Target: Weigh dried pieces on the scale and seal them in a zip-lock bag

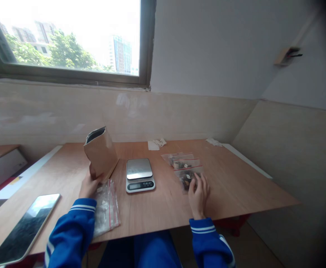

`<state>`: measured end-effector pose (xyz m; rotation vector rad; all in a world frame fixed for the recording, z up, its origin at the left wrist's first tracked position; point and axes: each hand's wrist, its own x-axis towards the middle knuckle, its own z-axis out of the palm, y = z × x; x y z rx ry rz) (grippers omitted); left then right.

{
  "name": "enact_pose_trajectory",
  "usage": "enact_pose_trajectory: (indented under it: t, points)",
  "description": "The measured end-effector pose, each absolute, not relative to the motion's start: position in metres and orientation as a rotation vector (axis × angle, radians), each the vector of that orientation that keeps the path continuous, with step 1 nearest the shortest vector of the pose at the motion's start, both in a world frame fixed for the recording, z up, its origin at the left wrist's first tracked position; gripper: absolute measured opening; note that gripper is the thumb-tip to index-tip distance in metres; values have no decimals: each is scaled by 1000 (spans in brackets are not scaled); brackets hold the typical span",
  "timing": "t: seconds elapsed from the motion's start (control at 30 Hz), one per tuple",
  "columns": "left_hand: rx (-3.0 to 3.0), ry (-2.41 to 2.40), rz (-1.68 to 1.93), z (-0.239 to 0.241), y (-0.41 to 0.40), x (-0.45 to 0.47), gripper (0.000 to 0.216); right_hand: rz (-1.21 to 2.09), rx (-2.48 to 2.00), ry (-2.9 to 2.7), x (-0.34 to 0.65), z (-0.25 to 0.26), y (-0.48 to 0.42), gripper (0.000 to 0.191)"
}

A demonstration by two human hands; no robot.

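We're looking down from the head camera at a wooden table [163,208] set into a corner under a window [65,37], and the digital kitchen scale [139,175] sits near the middle, so we'll place everything from there. Just left of the scale, our left hand [89,186] grips the lower edge of a brown paper bag [100,154], fingers wrapped round its base; the bag stands tilted, its dark open mouth up and turned away from us. Below that hand, nearer us than the scale, a stack of clear zip bags with red seal strips [107,208] lies flat at the table's near edge. Over to the right of the scale, our right hand [198,193] rests palm down, fingers curled loosely on a small filled zip bag [188,176] with dark contents; we can see fingertips touching it, though whether they pinch it we cannot tell. Just beyond that bag, two more filled zip bags [181,160] lie overlapping, still right of the scale. Far left of the scale, at the near corner, a tablet [23,227] lies face up, screen dark. Behind the scale, by the wall, we spot crumpled white paper scraps [156,143]. Blue sleeves with white stripes [73,230] cover both our arms.
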<state>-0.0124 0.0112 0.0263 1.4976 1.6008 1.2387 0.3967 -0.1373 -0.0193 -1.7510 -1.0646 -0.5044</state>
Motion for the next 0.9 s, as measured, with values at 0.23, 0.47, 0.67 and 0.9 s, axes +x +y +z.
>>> enact_pose_trajectory:
  t: [0.23,0.47,0.67,0.9]
  points:
    - [1602,1501,1299,20,1,-10,52,-177,-1270,-1477,302,64,-141,37]
    - [1692,1285,1318,13,1,-11,49,-91,-973,-1911,228,96,-112,37]
    - [1645,1229,1323,11,-1,-13,48,-71,-1006,-1823,226,88,-112,30]
    - [1637,1203,1313,-1,7,-16,48,100,-1098,-1855,225,82,-99,23]
